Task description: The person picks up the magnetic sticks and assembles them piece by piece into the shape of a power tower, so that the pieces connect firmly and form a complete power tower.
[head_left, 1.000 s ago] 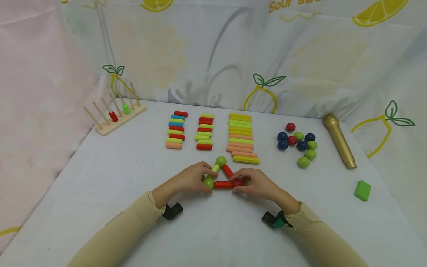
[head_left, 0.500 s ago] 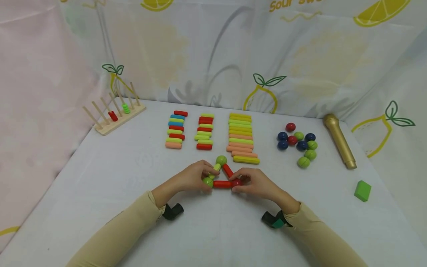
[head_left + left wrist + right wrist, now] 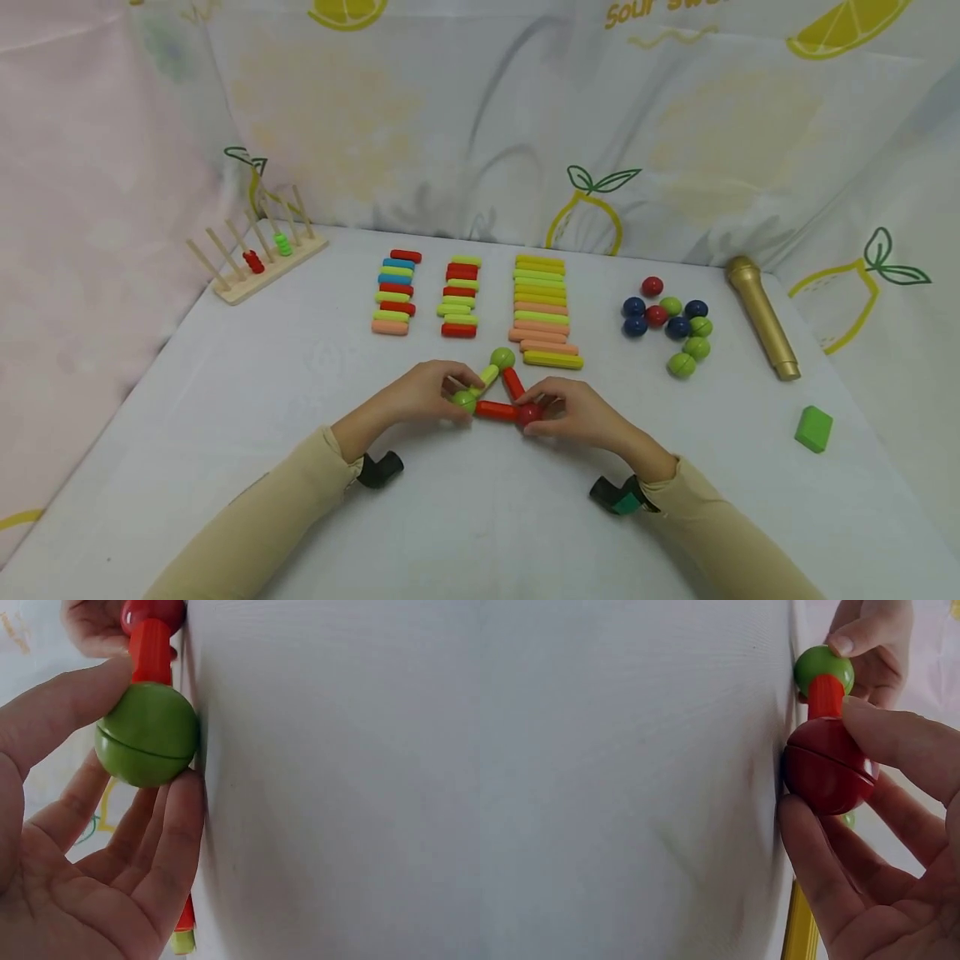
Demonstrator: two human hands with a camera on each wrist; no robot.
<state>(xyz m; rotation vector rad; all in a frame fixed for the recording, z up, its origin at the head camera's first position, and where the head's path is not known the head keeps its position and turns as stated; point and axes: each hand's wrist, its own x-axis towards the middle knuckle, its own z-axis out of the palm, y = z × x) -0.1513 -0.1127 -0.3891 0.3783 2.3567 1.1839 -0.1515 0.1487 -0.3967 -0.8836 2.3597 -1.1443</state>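
Note:
A triangle of short sticks and balls lies on the white table. Its corners are a green ball (image 3: 502, 358) at the top, another green ball (image 3: 148, 735) at the near left and a red ball (image 3: 830, 766) at the near right. A red stick (image 3: 497, 410) joins the near two, a yellow-green stick (image 3: 487, 379) forms the left side and a second red stick (image 3: 513, 383) the right. My left hand (image 3: 429, 392) pinches the near-left green ball between thumb and fingers. With thumb and fingertips, my right hand (image 3: 573, 410) grips the red ball.
Beyond the triangle lie columns of short sticks (image 3: 459, 330) and longer sticks (image 3: 553, 359). Loose balls (image 3: 682, 364) cluster to the right, near a gold microphone (image 3: 765, 321) and a green block (image 3: 814, 428). A wooden peg rack (image 3: 273, 271) with beads stands back left.
The left hand and its green ball have shifted slightly left and away from me, and the bottom red stick now slants. The top green ball has moved slightly right; the right hand barely moved.

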